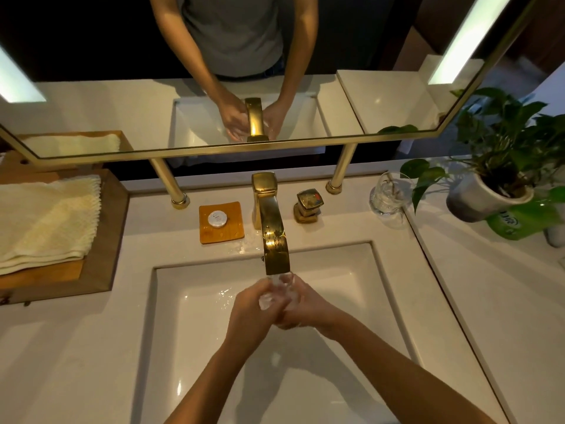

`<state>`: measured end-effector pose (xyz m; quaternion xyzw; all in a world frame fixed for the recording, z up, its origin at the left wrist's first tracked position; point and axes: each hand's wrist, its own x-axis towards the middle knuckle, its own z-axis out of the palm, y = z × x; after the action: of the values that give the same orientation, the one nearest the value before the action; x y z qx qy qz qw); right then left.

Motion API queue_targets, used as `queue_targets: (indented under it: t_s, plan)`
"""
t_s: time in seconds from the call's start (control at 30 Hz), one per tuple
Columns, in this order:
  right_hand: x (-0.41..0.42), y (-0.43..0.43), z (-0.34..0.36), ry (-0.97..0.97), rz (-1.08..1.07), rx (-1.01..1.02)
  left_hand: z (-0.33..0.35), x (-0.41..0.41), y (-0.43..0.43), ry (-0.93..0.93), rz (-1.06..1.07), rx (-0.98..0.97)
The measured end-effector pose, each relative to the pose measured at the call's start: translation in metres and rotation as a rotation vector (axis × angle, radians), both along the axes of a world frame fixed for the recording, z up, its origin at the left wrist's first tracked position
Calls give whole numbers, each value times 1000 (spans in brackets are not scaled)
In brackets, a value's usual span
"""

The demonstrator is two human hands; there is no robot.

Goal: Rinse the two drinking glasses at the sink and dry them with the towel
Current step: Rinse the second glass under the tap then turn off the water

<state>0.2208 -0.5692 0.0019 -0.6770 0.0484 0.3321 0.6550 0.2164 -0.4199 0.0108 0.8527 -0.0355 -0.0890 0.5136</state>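
I'm gripping one glass [276,293] with the fingers of both hands under the faucet [273,237]; the second glass [388,194] is sitting up and right of my right hand [302,307], nearer it than my left hand [253,313].

Bathroom vanity, likely hotel or well-kept home. White rectangular undermount sink [351,280] set in pale stone counter [76,347]. Polished gold square-edged faucet [272,228] with matching gold square handle [308,205] beside it. Gold-framed wall mirror with lit strips [458,41] on gold posts. Small round wrapped soap [217,219] on orange square wooden dish [221,222], hotel-style. Folded cream waffle-weave towel [46,218] on wooden tray [105,249] at left. Clear drinking glass [389,194] and leafy green plant in grey pot [486,197] at right.
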Motion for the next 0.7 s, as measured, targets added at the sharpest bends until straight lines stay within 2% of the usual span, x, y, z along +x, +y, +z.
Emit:
queue_targets:
  t_s: [0.07, 0.1, 0.2, 0.23, 0.27, 0.3, 0.43, 0.53, 0.63, 0.7]
  plan:
    - [-3, 7, -1, 154, -132, 150, 0, -3, -5, 15, 153, -74]
    - [-5, 8, -2, 219, -186, 252, -1, -4, -6, 92, 156, -135]
    - [-9, 4, -5, 411, -231, 667, -2, -6, 1, 411, 36, -381]
    - [-10, 2, -2, 468, -208, 777, -2, -6, 5, 422, -10, -374]
    - [-9, -1, 0, 495, -168, 800, -4, -5, 10, 391, -48, -335]
    - [-7, -3, 3, 488, -113, 715, -4, -5, 12, 338, -69, -286]
    - [8, -3, 13, 286, 62, -6, -11, -15, 7, 109, -26, -143]
    - [20, 4, 14, 96, 241, -369, -17, -22, 1, 3, -6, 15]
    - [27, 8, 14, -65, 400, -660, -23, -24, -2, -43, -2, 82]
    - [35, 7, 10, -217, 408, -754, -22, -22, -4, -54, 43, 66]
